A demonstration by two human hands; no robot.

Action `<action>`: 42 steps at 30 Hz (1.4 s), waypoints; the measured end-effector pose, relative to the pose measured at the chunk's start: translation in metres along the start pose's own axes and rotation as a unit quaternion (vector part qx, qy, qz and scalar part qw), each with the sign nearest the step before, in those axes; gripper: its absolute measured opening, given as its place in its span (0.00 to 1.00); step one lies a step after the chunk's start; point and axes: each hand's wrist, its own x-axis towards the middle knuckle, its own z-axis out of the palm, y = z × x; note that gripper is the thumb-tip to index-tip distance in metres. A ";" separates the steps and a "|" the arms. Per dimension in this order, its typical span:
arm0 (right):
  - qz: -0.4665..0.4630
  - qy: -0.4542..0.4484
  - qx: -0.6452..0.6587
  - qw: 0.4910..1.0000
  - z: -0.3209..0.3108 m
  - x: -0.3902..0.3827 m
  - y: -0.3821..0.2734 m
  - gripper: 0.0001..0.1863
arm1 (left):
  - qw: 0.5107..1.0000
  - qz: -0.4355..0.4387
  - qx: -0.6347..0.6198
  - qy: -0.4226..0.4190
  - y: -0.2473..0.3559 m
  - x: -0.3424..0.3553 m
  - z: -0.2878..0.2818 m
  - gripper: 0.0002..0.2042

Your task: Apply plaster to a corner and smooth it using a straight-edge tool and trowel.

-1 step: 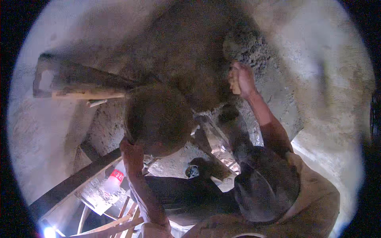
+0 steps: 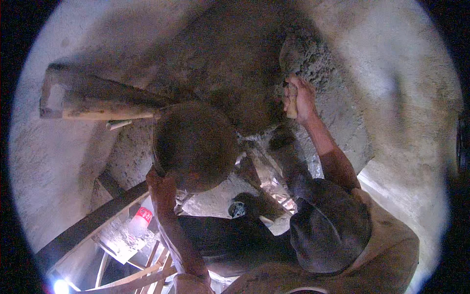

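My left hand (image 2: pixel 160 187) is closed at the near-left edge of a dark, round bucket (image 2: pixel 198 147). A thin wire, perhaps its handle, runs along that left side. The bucket's inside is too dark to make out. Farther right, my right hand (image 2: pixel 301 100) is wrapped round the pale wooden handle (image 2: pixel 292 102) of a tool, held up against a rough wall. The tool's working end is lost in shadow, so its kind does not show. Beside the hand, a patch of coarse grey mortar (image 2: pixel 313 61) covers the wall.
A thick wooden beam (image 2: pixel 107 98) juts from the left behind the bucket. Below it runs a dark plank (image 2: pixel 93 223). A red-labelled plastic bottle (image 2: pixel 140 221) and several timber pieces (image 2: pixel 139 281) sit at lower left. A bright lamp (image 2: pixel 61 286) glows at the bottom left.
The bucket has shifted very slightly, and a little more of the tool's handle shows in my right hand. Both hands keep their hold.
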 end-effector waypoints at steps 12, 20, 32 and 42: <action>0.054 -0.193 0.126 0.972 -0.032 -0.005 0.041 0.18 | 0.984 0.064 0.150 0.076 -0.056 0.007 0.004 0.27; -0.275 -0.039 -0.383 0.881 -0.057 0.022 0.102 0.14 | 0.997 0.013 0.073 0.026 0.018 0.008 0.009 0.25; -0.254 -0.020 -0.221 0.941 -0.147 -0.090 0.018 0.15 | 0.975 0.038 -0.219 0.031 -0.007 0.017 0.024 0.23; -0.235 -0.182 -0.740 0.603 -0.259 -0.134 0.086 0.09 | 0.997 0.024 -0.066 -0.007 0.031 0.013 0.027 0.23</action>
